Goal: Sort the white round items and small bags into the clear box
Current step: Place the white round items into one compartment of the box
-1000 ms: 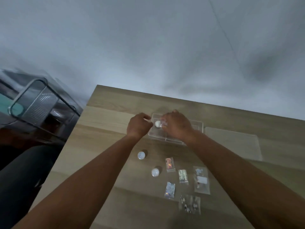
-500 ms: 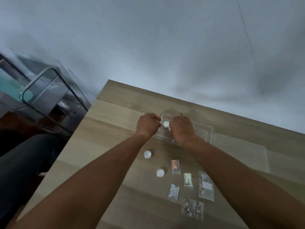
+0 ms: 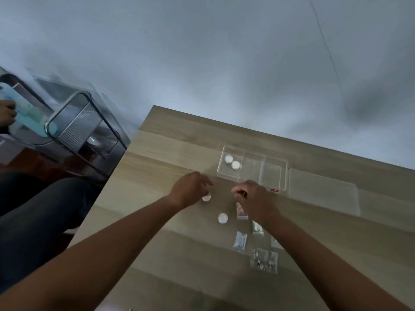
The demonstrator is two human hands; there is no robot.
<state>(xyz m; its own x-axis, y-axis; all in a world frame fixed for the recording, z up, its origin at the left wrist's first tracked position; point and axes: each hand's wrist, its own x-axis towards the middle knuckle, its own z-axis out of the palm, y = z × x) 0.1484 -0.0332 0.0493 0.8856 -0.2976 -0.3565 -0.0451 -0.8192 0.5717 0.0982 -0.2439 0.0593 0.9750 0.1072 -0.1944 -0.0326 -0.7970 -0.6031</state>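
A clear box [image 3: 272,161] with three compartments sits on the wooden table [image 3: 157,149]. Two white round items [image 3: 232,162] lie in its left compartment. My left hand [image 3: 190,189] hovers over a third white round item [image 3: 206,197], fingers loosely apart, partly covering it. A further white round item [image 3: 222,218] lies nearer me. My right hand [image 3: 253,196] is just in front of the box, fingers curled and holding nothing, above a small bag [image 3: 241,212]. Several more small bags [image 3: 240,241] lie beside my right forearm, some partly hidden by it.
The box's clear lid [image 3: 323,194] lies flat to the right of the box. Off the table's left edge stands a dark metal-framed cart [image 3: 83,129]. Another person's hand [image 3: 6,113] holds a teal item at the far left, and dark-trousered legs [image 3: 40,212] are below.
Both hands have pulled back from the box toward me. A white round item held over the box now lies in the left compartment beside another one.
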